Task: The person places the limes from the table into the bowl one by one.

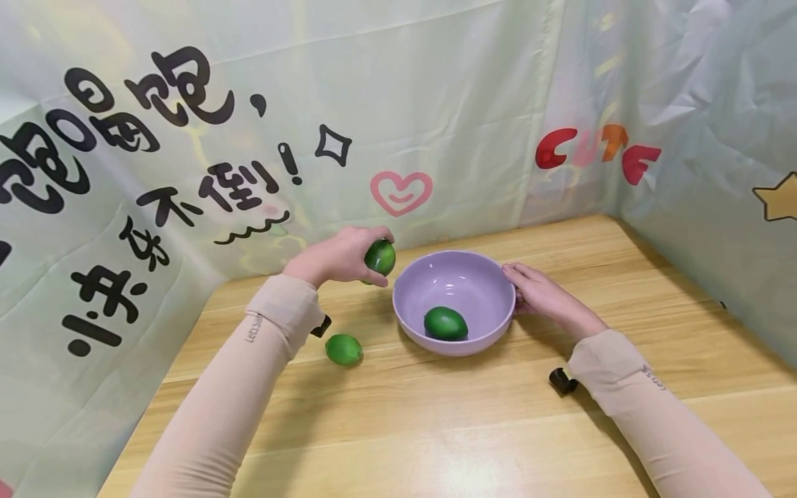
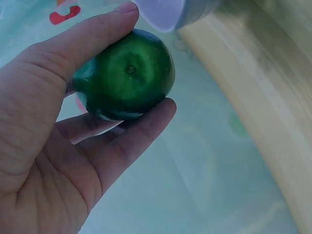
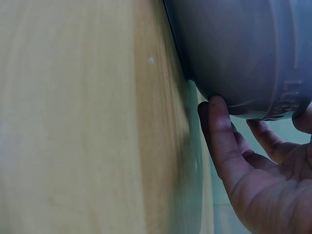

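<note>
Thumb and fingers of my left hand (image 1: pixel 342 254) grip a green lime (image 1: pixel 380 257) above the table, just left of the bowl. In the left wrist view the stem end of that lime (image 2: pixel 129 70) faces the camera. A purple bowl (image 1: pixel 467 287) stands upright on the table, with a second lime (image 1: pixel 445 324) lying inside. My right hand (image 1: pixel 548 297) holds the bowl at its right side, thumb at the rim. Its fingertips touch the lower outer wall in the right wrist view. A third lime (image 1: pixel 344 350) rests on the table, below my left hand.
The wooden table (image 1: pixel 423 422) runs back to a pale printed cloth (image 1: pixel 473 138) that hangs behind and along both sides. Black wrist mounts (image 1: pixel 563 382) show by both sleeves.
</note>
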Available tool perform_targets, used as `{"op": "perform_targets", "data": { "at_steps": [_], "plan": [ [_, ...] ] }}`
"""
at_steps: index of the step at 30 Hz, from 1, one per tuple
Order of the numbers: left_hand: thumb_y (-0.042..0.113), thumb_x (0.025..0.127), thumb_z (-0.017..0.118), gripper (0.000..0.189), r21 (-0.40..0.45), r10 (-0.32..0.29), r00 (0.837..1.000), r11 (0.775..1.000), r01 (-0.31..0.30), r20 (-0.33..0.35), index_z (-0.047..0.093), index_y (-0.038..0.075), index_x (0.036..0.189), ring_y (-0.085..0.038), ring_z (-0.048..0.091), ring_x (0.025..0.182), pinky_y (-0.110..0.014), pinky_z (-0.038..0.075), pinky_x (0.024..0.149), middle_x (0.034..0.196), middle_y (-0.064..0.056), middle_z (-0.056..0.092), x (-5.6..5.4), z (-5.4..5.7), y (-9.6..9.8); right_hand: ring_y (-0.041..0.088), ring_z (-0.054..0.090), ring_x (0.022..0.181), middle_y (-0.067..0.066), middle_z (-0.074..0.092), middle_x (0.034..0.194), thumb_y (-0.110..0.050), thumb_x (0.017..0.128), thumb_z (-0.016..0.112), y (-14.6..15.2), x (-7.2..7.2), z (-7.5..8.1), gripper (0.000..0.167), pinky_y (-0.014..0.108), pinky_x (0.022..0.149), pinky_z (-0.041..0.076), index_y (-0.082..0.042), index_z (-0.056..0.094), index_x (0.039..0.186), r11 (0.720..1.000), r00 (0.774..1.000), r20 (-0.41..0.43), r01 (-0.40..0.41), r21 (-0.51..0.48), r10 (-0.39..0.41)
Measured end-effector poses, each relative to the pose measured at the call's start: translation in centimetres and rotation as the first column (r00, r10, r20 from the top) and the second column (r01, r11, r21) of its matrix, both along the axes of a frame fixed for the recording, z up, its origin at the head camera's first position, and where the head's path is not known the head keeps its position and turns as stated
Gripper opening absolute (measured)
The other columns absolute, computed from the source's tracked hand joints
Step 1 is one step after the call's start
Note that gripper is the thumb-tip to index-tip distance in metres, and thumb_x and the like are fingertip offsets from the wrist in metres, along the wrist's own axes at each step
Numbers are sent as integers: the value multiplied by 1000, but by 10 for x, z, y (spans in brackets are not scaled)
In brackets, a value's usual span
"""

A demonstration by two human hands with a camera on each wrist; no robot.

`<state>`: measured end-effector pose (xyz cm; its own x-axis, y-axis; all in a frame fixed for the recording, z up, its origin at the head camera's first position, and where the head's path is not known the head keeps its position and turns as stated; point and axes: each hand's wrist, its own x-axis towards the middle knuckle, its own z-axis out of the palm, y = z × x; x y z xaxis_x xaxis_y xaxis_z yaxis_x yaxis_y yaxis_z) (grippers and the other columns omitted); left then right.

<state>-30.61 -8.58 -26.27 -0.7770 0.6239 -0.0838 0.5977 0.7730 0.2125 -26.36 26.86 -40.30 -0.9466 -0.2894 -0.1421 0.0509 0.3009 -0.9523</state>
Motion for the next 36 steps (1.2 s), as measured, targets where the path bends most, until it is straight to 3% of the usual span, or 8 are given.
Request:
{"op": "perform_targets", "data": {
  "at_steps": [23,31,36],
  "plan": [
    [26,88,91,65,-44,-106,994,993,107,17,59,12,142,-28,63,116,-40,57,102,129,-11,67,3,-12,41,34,63,122,35,43,148,-37,119,24,2,2,-1,62,34,91,62,11,30,158,1000,1000,-17,-5,-28,4],
    [29,87,92,67,-79,-70,996,994,74,46,59,16,144,-29,59,118,-40,58,101,132,-13,59,3,-25,55,45,57,134,37,40,156,-40,119,25,4,3,-4,65,43,102,61,8,27,162,1000,1000,9,1,-2,-1],
    [28,87,92,71,-83,-56,998,995,59,43,58,14,149,-30,60,117,-41,58,102,135,-15,53,3,-28,61,38,60,128,35,41,155,-41,118,27,3,-1,-3,64,38,98,61,7,29,162,1000,1000,1,-2,-19,2]
  ]
}}
